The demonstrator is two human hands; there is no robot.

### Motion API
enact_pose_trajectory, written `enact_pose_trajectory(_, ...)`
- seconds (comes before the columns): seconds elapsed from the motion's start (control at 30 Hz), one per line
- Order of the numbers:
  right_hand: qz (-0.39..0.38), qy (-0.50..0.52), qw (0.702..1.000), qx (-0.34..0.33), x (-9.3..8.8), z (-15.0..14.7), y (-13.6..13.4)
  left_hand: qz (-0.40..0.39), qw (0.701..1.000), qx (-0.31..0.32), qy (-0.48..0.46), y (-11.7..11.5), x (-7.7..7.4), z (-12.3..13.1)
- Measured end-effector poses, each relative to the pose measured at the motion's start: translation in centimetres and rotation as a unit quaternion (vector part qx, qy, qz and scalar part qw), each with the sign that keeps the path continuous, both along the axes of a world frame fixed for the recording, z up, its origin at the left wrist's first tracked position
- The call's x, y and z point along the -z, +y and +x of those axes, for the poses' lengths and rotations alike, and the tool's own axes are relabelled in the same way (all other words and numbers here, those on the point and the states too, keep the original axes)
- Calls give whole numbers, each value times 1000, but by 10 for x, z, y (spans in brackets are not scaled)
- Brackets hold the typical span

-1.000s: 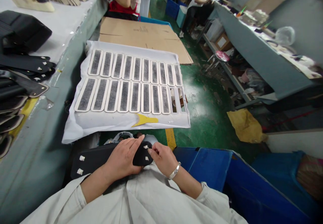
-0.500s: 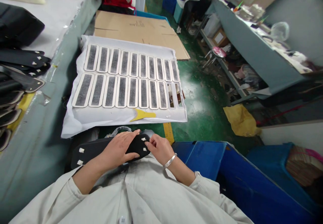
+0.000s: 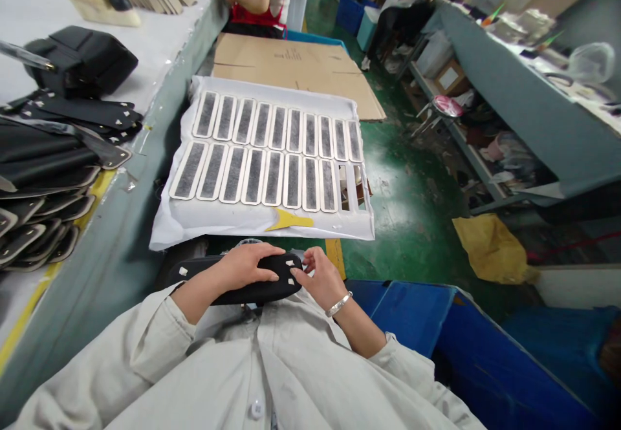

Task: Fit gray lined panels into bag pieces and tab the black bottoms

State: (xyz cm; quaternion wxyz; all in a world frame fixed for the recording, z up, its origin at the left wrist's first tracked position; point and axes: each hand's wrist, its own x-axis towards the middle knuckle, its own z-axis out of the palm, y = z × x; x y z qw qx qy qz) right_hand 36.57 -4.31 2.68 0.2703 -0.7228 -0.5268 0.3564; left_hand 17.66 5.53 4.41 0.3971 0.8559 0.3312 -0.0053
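A long black panel (image 3: 285,293) with rounded ends lies across my lap. Small white tabs (image 3: 290,263) stick up near both of its ends. My left hand (image 3: 246,266) grips the panel from above around its middle, thumb and fingers on opposite edges. At the right end my right hand (image 3: 323,282) holds the rounded tip, its thumb by the white tabs and its other fingers curled at the far edge. Behind the panel, part of a clear-wrapped loop (image 3: 247,242) shows. The panel's underside is hidden.
Ahead, a white-covered board (image 3: 223,213) bears rows of pale-framed dark strips and a yellow piece (image 3: 290,220). Flattened cardboard (image 3: 291,61) lies beyond. Black pieces (image 3: 48,152) and a black bag (image 3: 82,61) crowd the left table. Blue bins (image 3: 398,317) stand right. Two people sit farther off.
My view has swung left, showing more of the left table. My left hand still grips the black panel; the right hand's fingers have lifted and parted slightly at its end.
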Motion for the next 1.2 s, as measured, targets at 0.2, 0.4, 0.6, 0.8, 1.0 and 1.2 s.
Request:
enact_pose_trajectory(0.2,-5,25,994,-110,1,3,15,-17,999,-17,-24,3,3,-2)
enact_pose_trajectory(0.4,13,-5,986,-168,-7,3,24,-61,998,-11,-29,11,-1,-1)
enact_pose_trajectory(0.6,6,26,984,-177,-3,-4,33,-117,992,-2,-53,17,2,-2)
enact_pose_trajectory(0.8,18,21,992,-126,1,-12,29,-129,990,-15,-61,22,7,-5)
enact_pose_trajectory(1.0,58,1,993,-104,7,-23,27,-125,989,-34,-76,24,9,-5)
enact_pose_trajectory(1.2,6,33,993,-114,4,-17,25,-137,985,-41,-96,19,12,-9)
